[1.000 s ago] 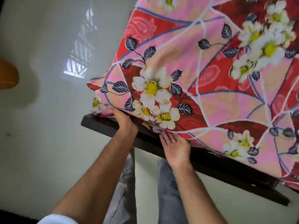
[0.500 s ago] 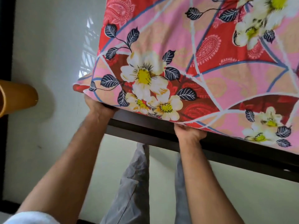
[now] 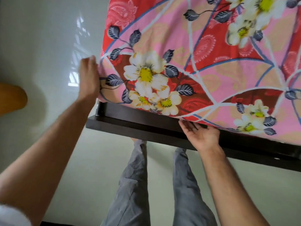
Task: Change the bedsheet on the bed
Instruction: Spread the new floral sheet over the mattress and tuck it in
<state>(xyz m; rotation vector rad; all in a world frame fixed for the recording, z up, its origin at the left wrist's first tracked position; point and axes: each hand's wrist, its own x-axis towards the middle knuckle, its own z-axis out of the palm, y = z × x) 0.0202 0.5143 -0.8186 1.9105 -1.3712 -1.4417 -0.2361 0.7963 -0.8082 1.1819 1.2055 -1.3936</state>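
The step in hand appears to be the tucking and smoothing of the pink and red cotton bedsheet with white flowers and dark leaves (image 3: 203,66) at one corner of the bed. The sheet already covers the top of the mattress and wraps down over its side and its corner, and its lower edge meets the dark brown wooden bed frame (image 3: 146,126), which juts out below the mattress like a ledge. The left hand (image 3: 89,79) lies flat against the end face of the corner, fingers straight and pointing up, pressing the cloth to the mattress and gripping nothing (it is a little blurred, so the fingertips are not sharp). The right hand (image 3: 202,136) is at the bottom edge of the long side, palm turned up, fingers relaxed and loosely spread, their tips reaching just under the hem where the sheet meets the frame — I cannot tell if they pinch any cloth, but it looks more like a touch than a grip. Below, the person's grey trousers (image 3: 138,185) stand on a pale glossy floor (image 3: 40,46), and an orange rounded object (image 3: 11,98) shows at the left edge. My judgement is that the next move calls for pushing the loose hem in between mattress and frame — working along the side away from the corner — while the left hand keeps the corner fold flat so it does not pull out.
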